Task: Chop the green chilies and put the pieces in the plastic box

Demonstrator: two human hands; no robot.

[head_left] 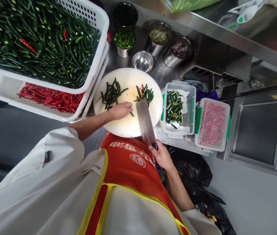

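Note:
A round white cutting board [128, 125] carries a pile of whole green chilies [111, 94] on its left and a pile of cut ones [145, 93] on its right. My left hand [120, 110] rests on the board, fingers curled around a green chili beside the left pile. My right hand [162, 156] is closed on the handle of a cleaver [145, 121], whose blade lies over the board and points toward the cut pile.
White baskets hold green chilies [40, 42] and red chilies [51, 99] at left. Steel bowls [143, 60] stand behind the board. A clear tub of chilies [177, 107] and one of minced meat [213, 124] sit right. A black bag [197, 176] hangs below.

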